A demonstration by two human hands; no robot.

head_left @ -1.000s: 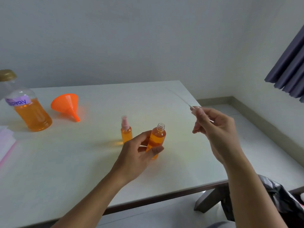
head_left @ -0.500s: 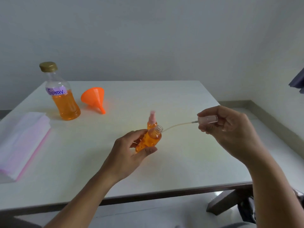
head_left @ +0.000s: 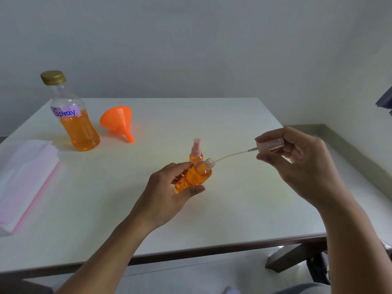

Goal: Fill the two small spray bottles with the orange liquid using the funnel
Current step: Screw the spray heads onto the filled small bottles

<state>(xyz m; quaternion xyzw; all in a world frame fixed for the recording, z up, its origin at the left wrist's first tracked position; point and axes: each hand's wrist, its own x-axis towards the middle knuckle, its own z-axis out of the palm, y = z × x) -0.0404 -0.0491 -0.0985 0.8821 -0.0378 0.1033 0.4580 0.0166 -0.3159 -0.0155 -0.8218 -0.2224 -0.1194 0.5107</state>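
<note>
My left hand (head_left: 167,194) grips a small spray bottle (head_left: 194,176) full of orange liquid, tilted with its uncapped neck toward the right. My right hand (head_left: 301,164) pinches the pink spray cap (head_left: 269,144); the tip of the cap's thin dip tube (head_left: 231,155) sits at the bottle's mouth. Behind the held bottle stands a second small spray bottle (head_left: 196,150), capped and filled with orange. The orange funnel (head_left: 118,122) lies on its side at the back left. Beside it stands the large bottle (head_left: 72,115) labelled "Spray", gold-capped, about half full of orange liquid.
The white table (head_left: 244,209) ends at a dark front edge, with the wall right behind it. A folded white and pink cloth (head_left: 23,179) lies at the left edge. A dark curtain (head_left: 385,100) shows at the far right.
The tube swung from pointing up and away to pointing at the bottle's mouth, and my right hand came nearer. The left hand tilted the bottle to the right. The view shifted left.
</note>
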